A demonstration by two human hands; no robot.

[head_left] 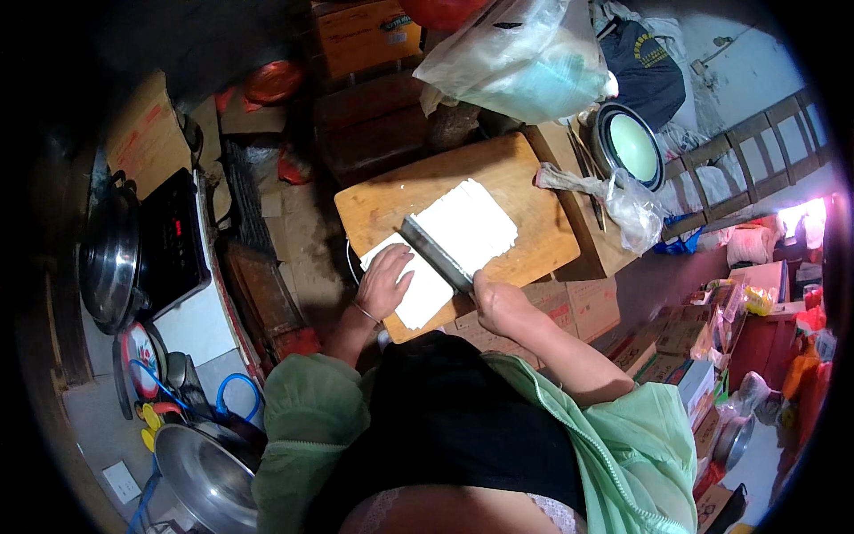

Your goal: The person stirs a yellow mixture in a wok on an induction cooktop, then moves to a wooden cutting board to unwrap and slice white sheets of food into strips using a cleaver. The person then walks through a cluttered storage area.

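A wooden cutting board (540, 230) lies before me, set at a slant. On it, flat white sheets, perhaps dough, form a near stack (427, 294) and a far pile (467, 220) with uneven edges. The upright blade of a cleaver (437, 253) stands on the line between the two. My right hand (497, 304) grips the cleaver at its near right end, and the handle is mostly hidden in the fist. Resting on top of the near stack is my left hand (385, 280), palm down, thumb apart from the fingers, close to the blade.
An induction cooker (175, 243) and a lidded pot (110, 260) are at left, above a steel wok (207, 474). Right of the board, a cardboard box (594, 250) bears chopsticks (587, 173) and a plastic bag (634, 210). Bowls (630, 147) sit behind. A large plastic bag (527, 67) hangs over the far side.
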